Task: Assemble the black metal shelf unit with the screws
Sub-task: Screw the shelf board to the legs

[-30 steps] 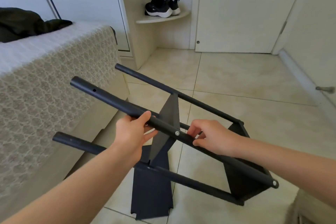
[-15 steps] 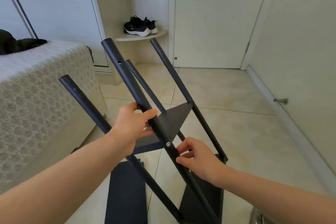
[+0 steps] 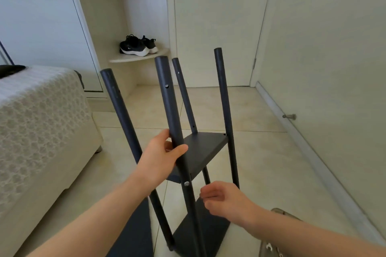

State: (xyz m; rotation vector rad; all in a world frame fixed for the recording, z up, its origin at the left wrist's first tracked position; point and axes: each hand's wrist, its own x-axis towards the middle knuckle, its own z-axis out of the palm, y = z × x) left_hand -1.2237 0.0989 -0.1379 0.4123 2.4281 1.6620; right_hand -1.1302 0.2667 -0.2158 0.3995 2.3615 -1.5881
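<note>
The shelf unit [image 3: 204,148] stands on the floor [image 3: 261,152] with its poles nearly upright. The left hand [image 3: 163,158] grips the near pole [image 3: 167,100] above the fitted screw [image 3: 186,183]. The right hand [image 3: 225,200], nearer the screw, is loosely curled just right of the pole. Whether it holds anything cannot be told. No legible writing.

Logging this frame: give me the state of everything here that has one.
Shelf unit: upright, middle shelf mounted, pole tops bare.
Screw: seated in the front pole.
Left hand: grips the front pole.
Right hand: fingers curled, off the pole; whether it holds anything is unclear.
Loose panel: flat on the floor.
Door: closed.
</note>
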